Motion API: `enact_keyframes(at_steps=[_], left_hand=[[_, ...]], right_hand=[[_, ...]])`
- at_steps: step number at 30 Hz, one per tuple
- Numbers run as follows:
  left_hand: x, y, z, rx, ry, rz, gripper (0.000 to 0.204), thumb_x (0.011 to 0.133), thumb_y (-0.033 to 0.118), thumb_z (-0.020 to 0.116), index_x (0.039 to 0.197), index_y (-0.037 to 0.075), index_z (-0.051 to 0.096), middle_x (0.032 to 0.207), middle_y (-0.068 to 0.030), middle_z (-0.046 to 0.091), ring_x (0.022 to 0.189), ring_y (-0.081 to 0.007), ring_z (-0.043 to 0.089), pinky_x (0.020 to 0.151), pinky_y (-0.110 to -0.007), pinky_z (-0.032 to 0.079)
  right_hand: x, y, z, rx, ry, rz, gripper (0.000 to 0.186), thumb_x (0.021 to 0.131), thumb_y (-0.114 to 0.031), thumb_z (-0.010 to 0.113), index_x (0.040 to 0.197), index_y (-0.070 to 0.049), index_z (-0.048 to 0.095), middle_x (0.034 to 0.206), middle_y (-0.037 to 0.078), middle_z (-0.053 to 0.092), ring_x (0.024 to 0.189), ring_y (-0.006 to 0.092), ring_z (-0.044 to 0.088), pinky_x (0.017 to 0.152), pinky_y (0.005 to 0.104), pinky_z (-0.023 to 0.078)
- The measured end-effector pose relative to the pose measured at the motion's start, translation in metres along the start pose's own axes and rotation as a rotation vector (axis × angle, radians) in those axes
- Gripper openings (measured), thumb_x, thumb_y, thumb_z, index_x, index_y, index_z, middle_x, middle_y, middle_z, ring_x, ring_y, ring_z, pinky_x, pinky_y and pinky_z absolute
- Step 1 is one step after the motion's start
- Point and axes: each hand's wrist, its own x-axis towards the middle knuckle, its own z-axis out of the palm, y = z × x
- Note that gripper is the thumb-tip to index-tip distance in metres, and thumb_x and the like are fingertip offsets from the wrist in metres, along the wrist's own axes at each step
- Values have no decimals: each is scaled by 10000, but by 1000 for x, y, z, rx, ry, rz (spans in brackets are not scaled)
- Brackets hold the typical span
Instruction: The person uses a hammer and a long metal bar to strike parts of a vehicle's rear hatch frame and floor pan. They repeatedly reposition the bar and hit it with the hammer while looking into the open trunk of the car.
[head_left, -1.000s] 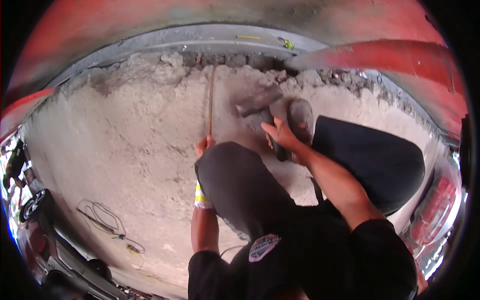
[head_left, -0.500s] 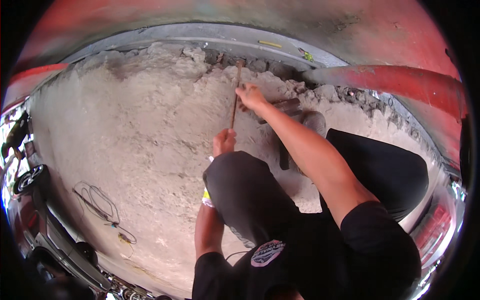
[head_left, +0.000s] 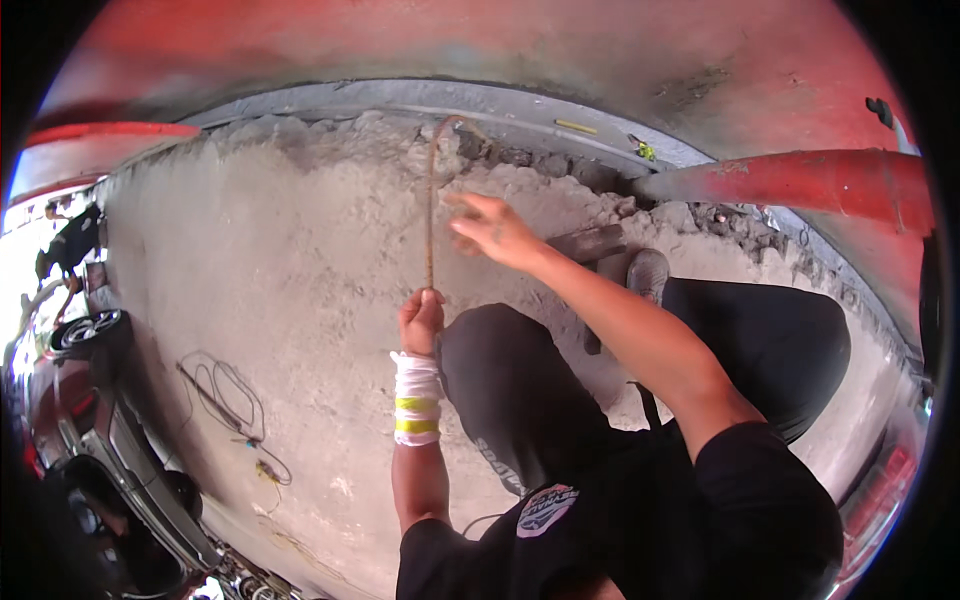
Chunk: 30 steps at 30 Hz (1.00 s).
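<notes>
My left hand (head_left: 422,318), its wrist wrapped in white with yellow bands, is closed on the lower end of a thin rusty rod (head_left: 430,235), whose top curves over beside the broken concrete edge (head_left: 560,180). My right hand (head_left: 495,232) hovers just right of the rod, fingers apart and slightly blurred, holding nothing. A heavy hammer (head_left: 585,243) lies by my shoe (head_left: 648,272), its handle pointing toward me, partly behind my right forearm.
A red pipe (head_left: 780,180) crosses at upper right before the red-stained wall (head_left: 480,35). A yellow strip (head_left: 575,126) and small green object (head_left: 644,148) lie on the far ledge. A looped cable (head_left: 245,420) and car (head_left: 110,460) are at left.
My right hand has let go of the hammer, reached to the rod and drawn slightly away from it. The rod's top has shifted and now shows a bend.
</notes>
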Motion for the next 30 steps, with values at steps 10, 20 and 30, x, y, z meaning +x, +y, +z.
enact_keyframes(at_steps=[10, 20, 30], left_hand=[[-26, -6, -55, -398, 18, -174, 291, 1001, 358, 504, 852, 109, 534, 529, 74, 268, 416, -57, 224, 388, -238, 192], [-43, -20, -77, -532, 27, -173, 290, 1000, 366, 499, 872, 109, 541, 555, 63, 291, 428, -66, 240, 392, -241, 205], [-56, -34, -91, -538, 259, -198, 288, 1007, 372, 475, 875, 120, 522, 563, 61, 290, 428, -70, 235, 386, -244, 197]], right_hand=[[-172, 133, -95, -1004, 587, 145, 274, 883, -301, 603, 943, -48, 519, 725, 204, 646, 744, 457, 632, 658, 536, 489], [-183, 198, -92, -996, 508, 352, 649, 774, -299, 734, 1231, 58, 443, 1053, 348, 600, 1016, 477, 594, 869, 476, 484], [-171, 192, -114, -624, 327, 287, 359, 692, -140, 756, 886, 58, 527, 777, 195, 645, 747, 306, 670, 679, 383, 519]])
